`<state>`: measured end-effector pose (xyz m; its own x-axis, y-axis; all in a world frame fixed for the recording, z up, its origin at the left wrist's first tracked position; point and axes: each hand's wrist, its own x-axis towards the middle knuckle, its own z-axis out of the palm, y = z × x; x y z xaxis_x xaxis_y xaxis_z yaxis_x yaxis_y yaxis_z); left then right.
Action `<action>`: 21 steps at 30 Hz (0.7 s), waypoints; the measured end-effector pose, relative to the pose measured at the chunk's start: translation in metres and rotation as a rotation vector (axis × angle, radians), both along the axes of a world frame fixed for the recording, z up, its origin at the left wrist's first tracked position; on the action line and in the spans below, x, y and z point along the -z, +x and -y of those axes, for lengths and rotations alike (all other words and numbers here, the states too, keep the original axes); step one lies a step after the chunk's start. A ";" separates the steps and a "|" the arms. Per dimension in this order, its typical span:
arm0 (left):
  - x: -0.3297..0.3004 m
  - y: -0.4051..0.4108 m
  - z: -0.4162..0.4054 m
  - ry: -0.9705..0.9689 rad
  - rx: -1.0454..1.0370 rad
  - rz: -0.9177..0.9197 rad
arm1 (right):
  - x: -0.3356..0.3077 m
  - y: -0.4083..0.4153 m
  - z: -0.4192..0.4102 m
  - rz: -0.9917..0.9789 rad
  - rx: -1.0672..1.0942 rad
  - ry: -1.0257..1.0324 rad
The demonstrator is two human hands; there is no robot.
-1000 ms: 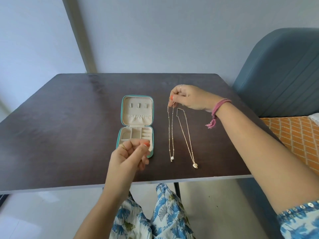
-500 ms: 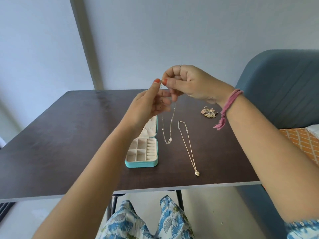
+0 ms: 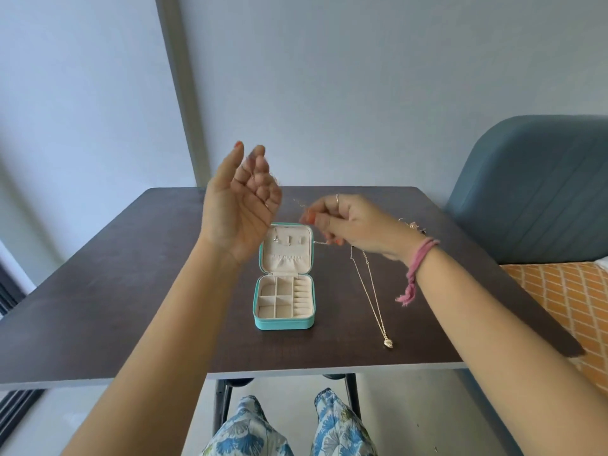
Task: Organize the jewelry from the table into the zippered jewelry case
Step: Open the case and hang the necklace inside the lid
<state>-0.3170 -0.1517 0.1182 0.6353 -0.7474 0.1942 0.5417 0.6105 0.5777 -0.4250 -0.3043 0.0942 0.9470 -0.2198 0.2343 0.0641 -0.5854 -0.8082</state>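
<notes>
Right hand (image 3: 348, 225): fingers pinch thin chain (image 3: 297, 202), above-right of case (image 3: 284, 291).
Left hand (image 3: 241, 202): raised, fingers loosely spread, holding unclear.

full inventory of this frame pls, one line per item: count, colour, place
jewelry case: 1, teal outside, cream inside, lying open mid-table; bottom compartments look empty
heart pendant necklace: 1, gold, flat on the table right of the case
thin chain: 1, gold, in the air between the two hands, blurred
jewelry cluster: count unclear, gold, far right of the table, mostly hidden behind the right wrist
table: 1, dark brown
chair: 1, blue-grey, right of the table
orange patterned fabric: 1, right edge
wall: pale grey-blue, behind
left hand: raised above the case, palm up, fingers loosely curled
right hand: pinches the thin chain; pink wristband, ring on one finger
</notes>
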 end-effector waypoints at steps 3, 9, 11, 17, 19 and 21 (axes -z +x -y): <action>0.003 0.009 -0.001 -0.010 -0.024 0.025 | 0.010 -0.003 -0.007 -0.084 -0.029 -0.153; 0.021 0.006 0.006 0.329 -0.117 0.307 | -0.012 -0.008 -0.026 -0.016 -0.114 -0.060; 0.027 0.004 0.005 0.398 -0.059 0.368 | -0.022 -0.007 -0.026 0.038 -0.098 0.035; 0.031 -0.008 0.000 0.415 0.076 0.410 | -0.033 -0.003 -0.017 0.063 0.043 0.195; 0.031 -0.011 -0.001 0.428 0.094 0.414 | -0.033 -0.003 -0.014 0.052 0.072 0.315; 0.032 -0.014 -0.002 0.408 0.155 0.397 | -0.031 -0.002 -0.012 0.057 0.093 0.488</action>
<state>-0.3309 -0.1497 0.0865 0.4501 -0.8901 0.0720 0.3011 0.2272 0.9261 -0.4265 -0.2921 0.1248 0.9069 -0.3995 0.1343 0.0820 -0.1455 -0.9860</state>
